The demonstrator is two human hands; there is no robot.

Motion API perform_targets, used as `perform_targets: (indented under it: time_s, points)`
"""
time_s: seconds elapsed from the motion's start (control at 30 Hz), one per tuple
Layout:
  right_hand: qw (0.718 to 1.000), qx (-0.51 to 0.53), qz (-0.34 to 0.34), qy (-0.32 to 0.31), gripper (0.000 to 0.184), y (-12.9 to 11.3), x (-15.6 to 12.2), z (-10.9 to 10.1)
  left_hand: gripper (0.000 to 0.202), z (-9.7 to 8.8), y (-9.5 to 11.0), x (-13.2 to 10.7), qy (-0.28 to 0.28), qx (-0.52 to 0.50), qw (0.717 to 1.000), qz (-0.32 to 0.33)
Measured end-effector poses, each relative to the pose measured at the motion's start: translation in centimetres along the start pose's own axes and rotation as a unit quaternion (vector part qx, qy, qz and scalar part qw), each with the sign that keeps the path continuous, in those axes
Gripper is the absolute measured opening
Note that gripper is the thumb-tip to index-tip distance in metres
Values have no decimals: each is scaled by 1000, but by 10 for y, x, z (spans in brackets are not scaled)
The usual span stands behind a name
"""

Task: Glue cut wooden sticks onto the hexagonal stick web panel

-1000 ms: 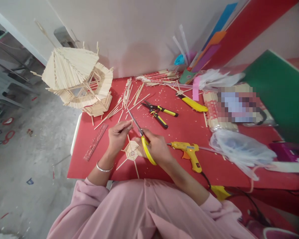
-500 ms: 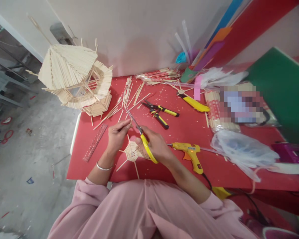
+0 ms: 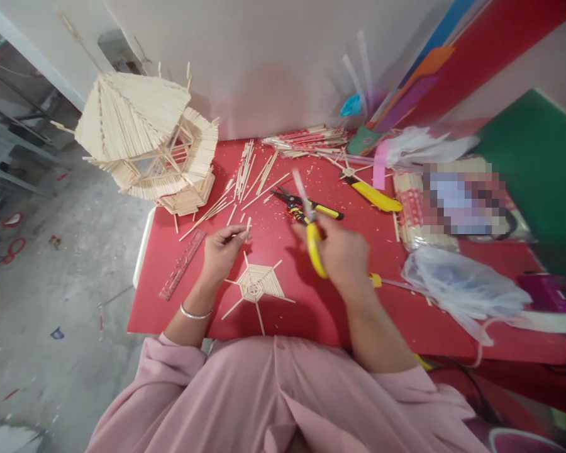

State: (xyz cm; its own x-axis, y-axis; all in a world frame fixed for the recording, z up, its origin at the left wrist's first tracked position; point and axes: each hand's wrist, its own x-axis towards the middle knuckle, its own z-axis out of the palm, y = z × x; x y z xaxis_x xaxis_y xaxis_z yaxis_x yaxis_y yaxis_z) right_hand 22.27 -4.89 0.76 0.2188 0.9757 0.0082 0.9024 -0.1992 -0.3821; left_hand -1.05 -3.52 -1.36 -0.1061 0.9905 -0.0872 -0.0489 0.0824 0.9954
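My left hand (image 3: 224,248) pinches a short wooden stick (image 3: 249,224), held upright above the table. In my right hand (image 3: 344,251) is a pair of yellow-handled scissors (image 3: 315,248), blurred by motion, blades pointing up and away over the black-and-yellow pliers (image 3: 329,210). Between and below both hands lies a web-shaped piece of sticks (image 3: 266,281), with spokes sticking out and part of it filled in. My right forearm hides most of a yellow glue gun (image 3: 375,280). Left of my left hand lies a clear ruler (image 3: 183,264).
A stick-built lantern-like model (image 3: 132,119) stands at the back left. Loose sticks (image 3: 245,173) and scraps litter the red table (image 3: 170,314). A yellow-handled cutter (image 3: 375,195), packed sticks (image 3: 405,201) and a plastic bag (image 3: 457,277) lie to the right.
My right hand has moved right and away from my left hand with the scissors, uncovering the web-shaped piece and covering the glue gun. My left hand stays nearly still.
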Motion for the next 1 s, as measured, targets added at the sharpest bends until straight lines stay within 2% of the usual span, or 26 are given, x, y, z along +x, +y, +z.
perform_targets:
  time_s: [0.07, 0.1, 0.23, 0.33, 0.4, 0.47, 0.53, 0.57, 0.67, 0.77, 0.9, 1.0]
  points:
    - [994, -76, 49, 66, 57, 32, 14, -11, 20, -11, 2, -1, -40, 41, 998, -29]
    - [990, -105, 62, 77, 57, 49, 20, -16, 18, -17, 1, -1, -66, 66, 995, -40]
    - [978, -170, 123, 15, 46, 103, 31, -17, 20, -40, -7, -7, -155, 193, 966, -80]
    - [982, -153, 110, -9, 49, 117, 30, -12, 23, -48, -14, -13, -162, 285, 942, -74]
    - [984, -144, 104, 9, 53, 114, 26, -11, 24, -49, -17, -17, -162, 333, 927, -61]
    - [985, -138, 90, 56, 55, 102, 19, -15, 24, -47, -17, -21, -171, 365, 913, -63]
    - [986, -125, 52, 93, 54, 83, 9, -19, 22, -44, -14, -24, -181, 384, 902, -80]
    - [990, -111, 21, 90, 54, 73, 3, -20, 21, -43, -13, -25, -183, 390, 898, -91]
    - [993, -50, -95, 52, 50, 41, -22, -15, 18, -38, -9, -28, -183, 402, 889, -117]
    - [983, 3, -186, -5, 44, 17, -49, 4, 17, -37, -8, -29, -175, 405, 889, -122]
    - [967, 35, -237, -87, 38, 1, -74, 31, 17, -40, -15, -29, -175, 399, 894, -107]
    - [963, 70, -241, -97, 36, -9, -78, 40, 19, -42, -18, -30, -167, 357, 913, -104]
